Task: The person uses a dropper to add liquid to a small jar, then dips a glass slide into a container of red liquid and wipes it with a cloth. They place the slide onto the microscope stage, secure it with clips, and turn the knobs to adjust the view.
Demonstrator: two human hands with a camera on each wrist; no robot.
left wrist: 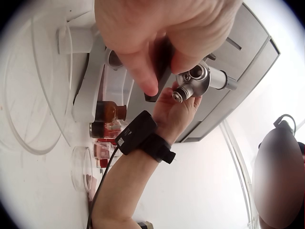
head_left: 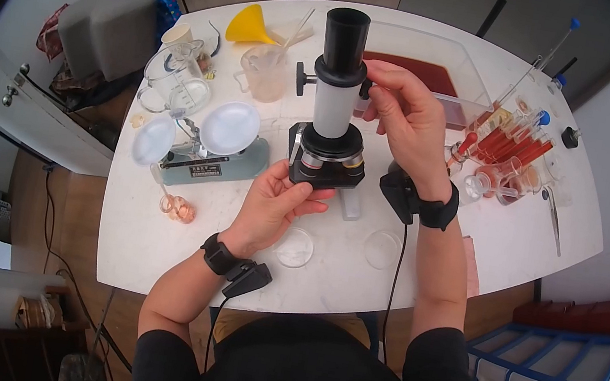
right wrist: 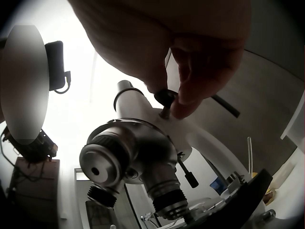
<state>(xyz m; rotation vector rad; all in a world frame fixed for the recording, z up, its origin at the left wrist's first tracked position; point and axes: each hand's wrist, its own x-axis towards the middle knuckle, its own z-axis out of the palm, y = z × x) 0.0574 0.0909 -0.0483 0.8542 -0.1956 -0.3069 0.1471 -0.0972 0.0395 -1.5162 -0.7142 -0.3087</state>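
black eyepiece tube (head_left: 345, 39) foremost in the head view, the microscope (head_left: 332, 108) is upright in front of the person, over the middle of the white table (head_left: 146, 253); its foot is hidden, so i can't tell what bears the weight. i see the right hand (head_left: 410, 119) pinching a small dark knob (right wrist: 165, 97) at the side of the tube, and the left hand (head_left: 271, 205) gripping the black stage (head_left: 326, 178) between thumb and fingers. if that knob sets the focus, as i'd judge, turning it too far could drive an objective (right wrist: 164, 191) into the stage; a slack or uneven left grip could let the tall body tip. just below the left hand lies a glass dish (head_left: 295, 247), with a second dish (head_left: 381, 249) to its right, where the hanging cable (head_left: 394, 298) might snag the rim. a swing left risks the balance (head_left: 215, 169); a backing right elbow or wrist, the red-filled test tubes (head_left: 513, 143). i'd count on the bare front-left corner for room, minding the near edge, close beyond the dishes.
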